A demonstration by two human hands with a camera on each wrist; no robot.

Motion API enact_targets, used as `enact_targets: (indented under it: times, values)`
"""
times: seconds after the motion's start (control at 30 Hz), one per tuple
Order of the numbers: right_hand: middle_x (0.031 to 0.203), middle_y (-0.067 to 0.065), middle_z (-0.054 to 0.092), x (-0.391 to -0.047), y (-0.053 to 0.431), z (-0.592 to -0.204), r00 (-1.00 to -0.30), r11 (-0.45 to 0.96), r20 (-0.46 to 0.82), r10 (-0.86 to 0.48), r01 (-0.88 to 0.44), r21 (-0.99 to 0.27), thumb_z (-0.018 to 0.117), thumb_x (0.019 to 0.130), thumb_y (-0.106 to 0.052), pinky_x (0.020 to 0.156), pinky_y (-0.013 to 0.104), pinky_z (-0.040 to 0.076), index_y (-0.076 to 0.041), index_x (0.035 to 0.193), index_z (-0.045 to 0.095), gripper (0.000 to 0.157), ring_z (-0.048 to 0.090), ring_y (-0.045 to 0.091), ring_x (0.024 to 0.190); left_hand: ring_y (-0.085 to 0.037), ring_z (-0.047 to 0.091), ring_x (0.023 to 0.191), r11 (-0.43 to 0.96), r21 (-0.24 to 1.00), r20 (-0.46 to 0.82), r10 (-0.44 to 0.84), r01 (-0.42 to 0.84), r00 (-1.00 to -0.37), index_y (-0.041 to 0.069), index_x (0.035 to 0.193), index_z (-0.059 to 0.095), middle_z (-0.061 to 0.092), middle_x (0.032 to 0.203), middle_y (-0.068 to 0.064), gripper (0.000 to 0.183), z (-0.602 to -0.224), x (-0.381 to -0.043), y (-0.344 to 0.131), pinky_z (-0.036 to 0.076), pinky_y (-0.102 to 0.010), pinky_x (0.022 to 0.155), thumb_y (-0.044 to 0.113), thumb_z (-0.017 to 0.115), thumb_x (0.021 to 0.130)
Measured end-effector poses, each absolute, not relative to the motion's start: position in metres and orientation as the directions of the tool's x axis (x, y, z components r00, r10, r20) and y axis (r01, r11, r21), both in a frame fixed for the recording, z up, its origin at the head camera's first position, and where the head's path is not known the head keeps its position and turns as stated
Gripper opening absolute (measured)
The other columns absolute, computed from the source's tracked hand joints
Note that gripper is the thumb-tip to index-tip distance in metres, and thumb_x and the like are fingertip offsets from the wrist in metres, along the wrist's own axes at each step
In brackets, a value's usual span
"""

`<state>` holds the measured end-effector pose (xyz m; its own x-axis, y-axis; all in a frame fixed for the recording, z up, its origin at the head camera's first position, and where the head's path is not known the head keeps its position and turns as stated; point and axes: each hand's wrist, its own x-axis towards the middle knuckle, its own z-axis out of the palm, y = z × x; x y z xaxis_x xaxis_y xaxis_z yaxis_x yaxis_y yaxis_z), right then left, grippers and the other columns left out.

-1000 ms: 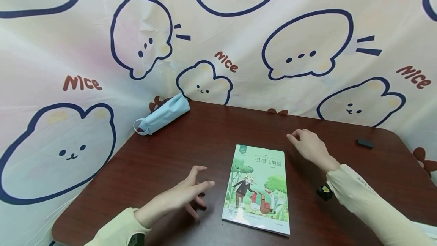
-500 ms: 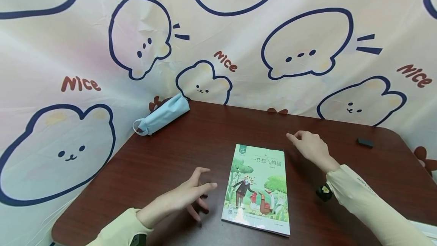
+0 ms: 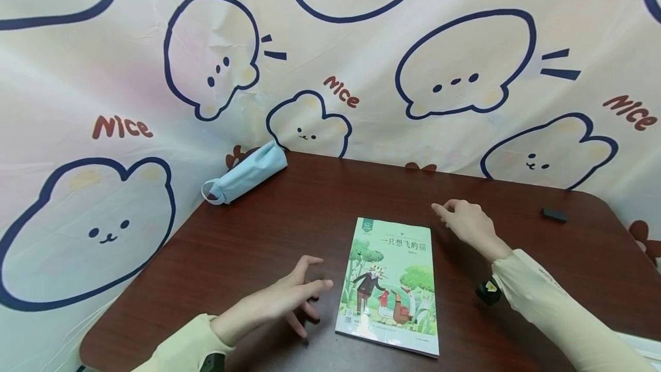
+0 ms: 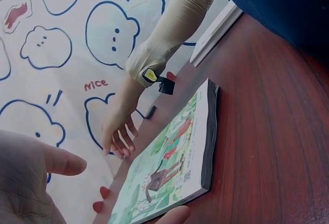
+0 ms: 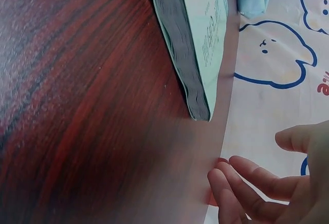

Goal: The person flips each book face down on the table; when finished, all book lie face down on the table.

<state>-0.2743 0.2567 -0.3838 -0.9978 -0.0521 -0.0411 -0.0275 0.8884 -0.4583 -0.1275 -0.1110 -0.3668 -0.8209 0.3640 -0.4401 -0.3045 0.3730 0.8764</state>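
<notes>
A light green picture book [image 3: 387,286] lies closed on the dark brown table, its cover facing up. To its left hovers my left hand [image 3: 279,300], fingers spread and apart from the book. Beyond the book's upper right corner is my right hand [image 3: 469,224], fingers loosely bent with nothing in them. In the left wrist view the book [image 4: 169,157] shows its lower edge, and the right hand [image 4: 119,129] hangs past its far side. The right wrist view has the book's page edge [image 5: 180,44] above the right hand's fingers [image 5: 267,183].
A light blue pouch [image 3: 248,174] with a loop lies at the table's back left corner. A small black block [image 3: 553,215] sits at the back right. Something white [image 3: 637,346] shows at the lower right edge. A cartoon-printed cloth [image 3: 372,62] hangs behind the table [image 3: 248,234].
My left hand has drifted slightly right and down, closer to the book. The right hand has barely moved, and the book lies where it was.
</notes>
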Motion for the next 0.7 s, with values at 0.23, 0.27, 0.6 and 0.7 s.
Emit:
enact_targets:
  times: [0.23,0.27,0.6,0.7]
  values:
    - [0.085,0.008,0.067,-0.2749,0.2546,-0.3851,-0.997,0.888,-0.053,-0.057,-0.026,-0.458,0.044,0.097,-0.055,0.058,0.028,0.042,-0.005,0.114,0.063,0.057,0.059,0.018,0.075,-0.032,0.069,0.084,0.389,0.865,-0.459,0.358,-0.317,-0.813,0.012,0.147,0.017,0.056,0.120,-0.029,0.070,-0.3677,-0.1268,-0.1061,0.057,-0.047,0.052,0.039,0.056,0.096]
    - [0.085,0.008,0.067,-0.2753,0.2537,-0.3853,-0.997,0.889,-0.056,-0.057,-0.025,-0.457,0.045,0.097,-0.055,0.058,0.029,0.043,-0.004,0.115,0.063,0.056,0.059,0.018,0.075,-0.032,0.069,0.084,0.386,0.866,-0.458,0.361,-0.317,-0.812,0.011,0.147,0.017,0.056,0.120,-0.029,0.070,-0.3683,-0.1268,-0.1061,0.057,-0.047,0.052,0.039,0.056,0.096]
    - [0.078,0.005,0.067,-0.2749,0.2484,-0.3904,-0.994,0.885,-0.078,-0.078,-0.033,-0.465,0.047,0.098,-0.051,0.056,0.029,0.043,-0.005,0.113,0.064,0.052,0.059,0.016,0.069,-0.031,0.069,0.086,0.363,0.874,-0.457,0.390,-0.323,-0.800,0.010,0.147,0.018,0.056,0.121,-0.029,0.072,-0.3697,-0.1267,-0.1048,0.057,-0.045,0.053,0.040,0.057,0.095]
    - [0.078,0.005,0.067,-0.2750,0.2488,-0.3900,-0.995,0.887,-0.072,-0.072,-0.031,-0.462,0.047,0.098,-0.049,0.055,0.029,0.042,-0.004,0.114,0.064,0.051,0.059,0.016,0.068,-0.031,0.069,0.086,0.355,0.874,-0.461,0.395,-0.331,-0.795,0.010,0.147,0.018,0.056,0.120,-0.028,0.073,-0.3690,-0.1273,-0.1038,0.058,-0.044,0.053,0.040,0.057,0.095]
